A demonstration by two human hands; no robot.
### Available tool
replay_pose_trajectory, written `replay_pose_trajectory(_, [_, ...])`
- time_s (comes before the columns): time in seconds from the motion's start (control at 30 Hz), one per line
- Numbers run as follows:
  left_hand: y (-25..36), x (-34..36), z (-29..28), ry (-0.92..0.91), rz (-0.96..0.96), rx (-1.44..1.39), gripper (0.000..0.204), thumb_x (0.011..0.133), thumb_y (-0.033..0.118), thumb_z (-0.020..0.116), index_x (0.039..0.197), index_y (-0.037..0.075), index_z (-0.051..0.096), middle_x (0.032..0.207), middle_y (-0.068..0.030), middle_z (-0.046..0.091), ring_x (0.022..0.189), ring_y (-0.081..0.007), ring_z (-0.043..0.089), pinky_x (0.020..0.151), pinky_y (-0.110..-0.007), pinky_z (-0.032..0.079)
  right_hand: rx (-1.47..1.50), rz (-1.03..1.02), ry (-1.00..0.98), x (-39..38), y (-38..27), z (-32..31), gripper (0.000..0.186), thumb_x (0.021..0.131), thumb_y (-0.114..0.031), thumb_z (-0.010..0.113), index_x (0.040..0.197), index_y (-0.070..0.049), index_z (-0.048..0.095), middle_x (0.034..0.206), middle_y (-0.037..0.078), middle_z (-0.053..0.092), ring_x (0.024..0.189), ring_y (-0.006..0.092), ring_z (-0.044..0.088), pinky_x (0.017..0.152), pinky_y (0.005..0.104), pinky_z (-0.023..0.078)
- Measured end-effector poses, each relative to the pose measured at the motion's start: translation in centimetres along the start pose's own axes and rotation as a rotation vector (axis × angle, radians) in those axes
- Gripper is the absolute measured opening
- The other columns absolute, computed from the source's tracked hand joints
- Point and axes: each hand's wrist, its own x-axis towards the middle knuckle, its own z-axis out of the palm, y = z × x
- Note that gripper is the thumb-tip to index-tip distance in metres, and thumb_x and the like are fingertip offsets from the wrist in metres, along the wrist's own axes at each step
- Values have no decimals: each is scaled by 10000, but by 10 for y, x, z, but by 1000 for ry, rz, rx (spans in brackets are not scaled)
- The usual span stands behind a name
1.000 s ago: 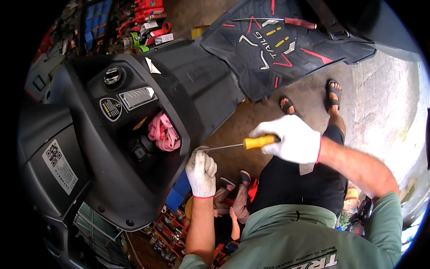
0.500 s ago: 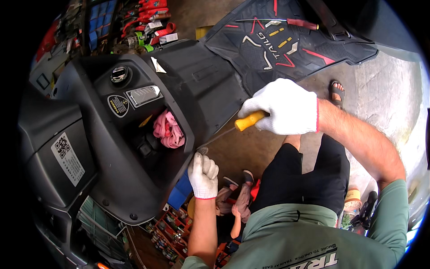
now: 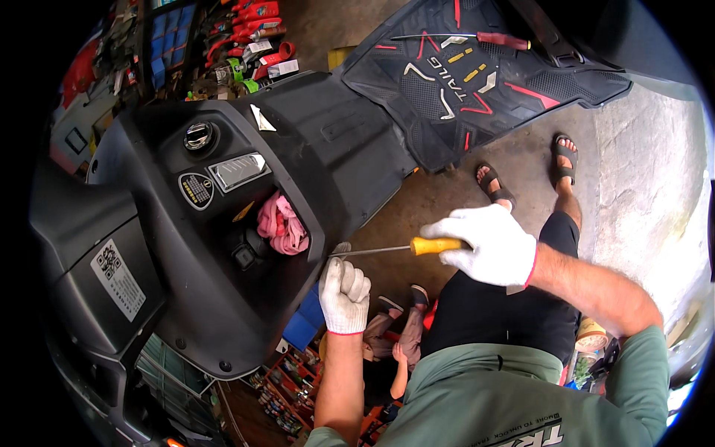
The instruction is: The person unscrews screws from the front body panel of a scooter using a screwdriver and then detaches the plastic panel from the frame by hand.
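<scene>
Swinging nearer the body than a half-second earlier, a yellow-handled screwdriver (image 3: 432, 246) meets or nearly meets the black scooter (image 3: 201, 298) at its side edge, suggesting work at one spot. Gloved right hand (image 3: 488, 242) wraps the handle, elbow bent; left hand (image 3: 345, 298), fingers curled, sits beside the tip, its hold unclear.

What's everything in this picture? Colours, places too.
Scooter: 1, black, left half
Knob: 1, black-silver, on scooter
Cloth: 1, pink, scooter compartment
Floor mat: 1, black-red, top
Red-handled screwdriver: 1, red, on floor mat
Yellow-handled screwdriver: 1, yellow, centre
Bottles: several, mostly red, upper left
Other person: 1, black top, lower centre
Feet: 2, dark sandals, right
Left hand: 1, white glove, by scooter edge
Right hand: 1, white glove, on yellow-handled screwdriver
</scene>
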Motion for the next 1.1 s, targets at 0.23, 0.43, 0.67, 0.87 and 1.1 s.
replay_pose_trajectory(0.23, [-3, 5, -6, -42, 61, 145, 210, 1065, 228, 472, 967, 69, 567, 577, 63, 235, 446, -61, 195, 423, -241, 182, 193, 139, 114, -34, -11, 41, 400, 798, -138, 735, 1190, -111, 660, 846, 87, 643, 724, 279, 662, 664, 368, 538])
replay_pose_trajectory(0.43, [-3, 5, -9, -22, 87, 198, 198, 1051, 235, 507, 1010, 56, 580, 586, 68, 240, 454, -54, 196, 428, -239, 173, 20, 122, 101, -35, -13, 46, 382, 782, -116, 745, 1157, -103, 675, 868, 89, 660, 734, 272, 673, 666, 351, 545])
replay_pose_trajectory(0.67, [-3, 8, -6, -24, 99, 229, 283, 1054, 237, 502, 799, 126, 453, 584, 61, 251, 457, -59, 191, 434, -243, 180, 343, 185, 35, -13, 4, 34, 381, 784, -99, 739, 1160, -88, 675, 887, 100, 709, 797, 274, 699, 715, 353, 545])
replay_pose_trajectory(0.87, [-4, 9, -8, -46, 120, 197, 339, 1057, 245, 498, 748, 137, 406, 580, 57, 255, 458, -61, 195, 433, -243, 184, 142, 142, -15, -7, 3, 21, 332, 810, -158, 719, 1137, -114, 682, 902, 72, 720, 838, 267, 699, 724, 405, 512])
replay_pose_trajectory(1.1, [-6, 8, -8, -34, 116, 160, 330, 1056, 225, 498, 751, 134, 412, 579, 56, 259, 452, -61, 200, 427, -246, 187, 25, 81, -95, 17, -4, -10, 334, 793, -163, 733, 1116, -100, 682, 900, 121, 707, 865, 315, 689, 781, 413, 532])
